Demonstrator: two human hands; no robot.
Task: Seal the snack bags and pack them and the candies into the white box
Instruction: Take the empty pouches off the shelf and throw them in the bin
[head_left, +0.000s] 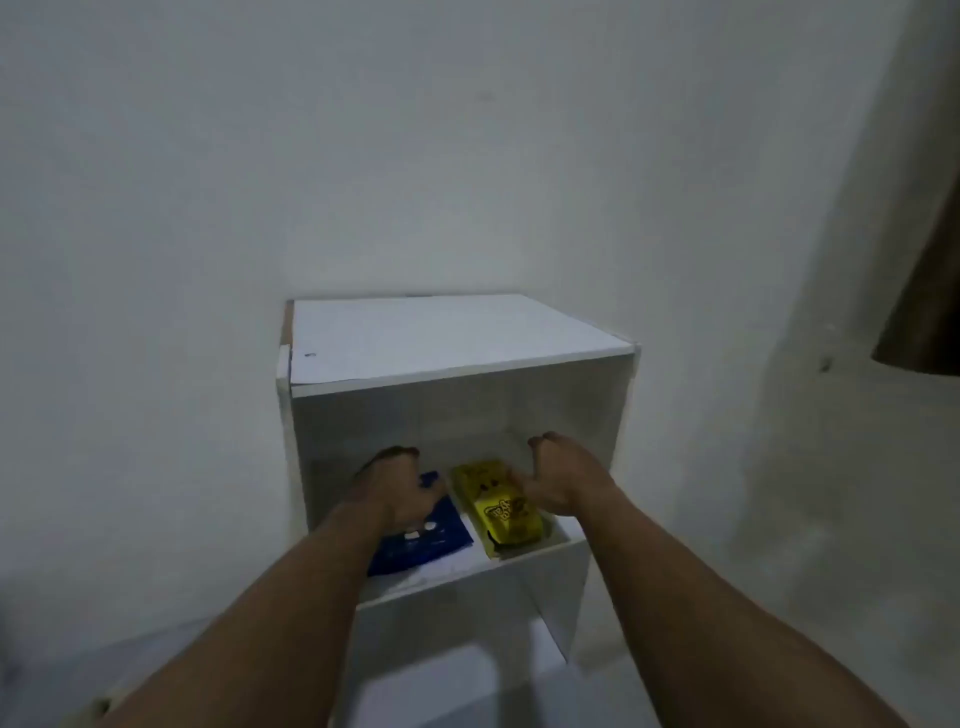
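We saw both snack bags already inside the white box (457, 338), lying flat on its floor. The blue bag (436, 535) lay on the left and the yellow bag (498, 509) just beside it on the right. We saw no candies.

The left hand (395, 488) was over the back part of the blue bag and the right hand (558, 483) was at the right side of the yellow bag. The fingers of both were curled, but we could not tell if they gripped anything.

We judged the bags light, soft and a little slippery, and the snacks inside easy to crush. It seemed better to pinch them at the flat end seam than to squeeze the middle.

The room was narrow, with the box's top panel low over the knuckles and a side wall close to each hand. The front edge was open, so the hands could best go out straight towards us.
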